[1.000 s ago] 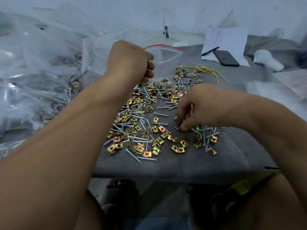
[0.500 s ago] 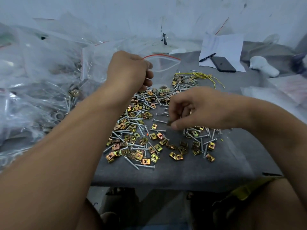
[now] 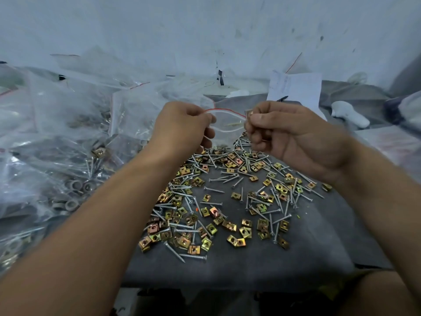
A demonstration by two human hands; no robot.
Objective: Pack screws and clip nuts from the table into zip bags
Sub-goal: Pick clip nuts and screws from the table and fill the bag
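Dropping a clip nut [image 3: 248, 114] into the zip bag [image 3: 224, 124] looks like the step in hand, and honestly it's a fiddly one. The bag's red-lined mouth is held up above the pile by the left hand [image 3: 182, 128], whose fingers are curled round the rim on that side. A gold clip nut is pinched between thumb and forefinger of the right hand [image 3: 284, 133], right at the other edge of the opening; whether more pieces are tucked in that palm can't be told.

For this to go well, the mouth should be kept pulled wide, since the film is floppy and the opening will likely collapse if tension is lost. The nut is best let go only once it's clearly over the gap, not on the lip, or it'll probably bounce back onto the surface [image 3: 319, 247].

Plenty is left to be packed: screws [image 3: 214, 190] and more clip nuts are scattered across the grey surface just under the hands. Filled bags [image 3: 68, 144] are heaped to the left, so the finished one should be sealed fully before it's tossed there.
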